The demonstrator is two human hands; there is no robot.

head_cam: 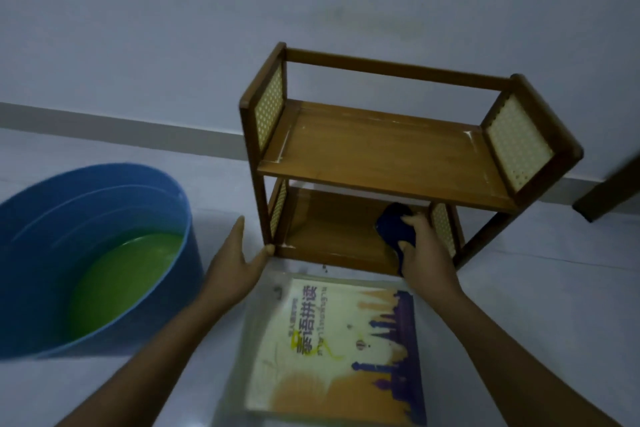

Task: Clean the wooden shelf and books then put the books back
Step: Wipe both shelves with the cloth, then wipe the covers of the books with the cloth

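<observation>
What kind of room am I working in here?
Probably an indoor room at home, worked on at floor level: a pale floor meets a plain wall, with a small wooden shelf against it and a blue tub.

Left hand open, fingers straight; right hand seemingly curled in a grip, both arms outstretched.

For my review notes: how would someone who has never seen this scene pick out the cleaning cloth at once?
Start at the wooden shelf standing on the floor against the pale wall. Look into its lower tier, at the right end, where the right hand reaches in. The cloth is the bunched dark blue wad gripped in that hand, the only soft, dark thing against the brown wood and cream lattice side panels.
</observation>
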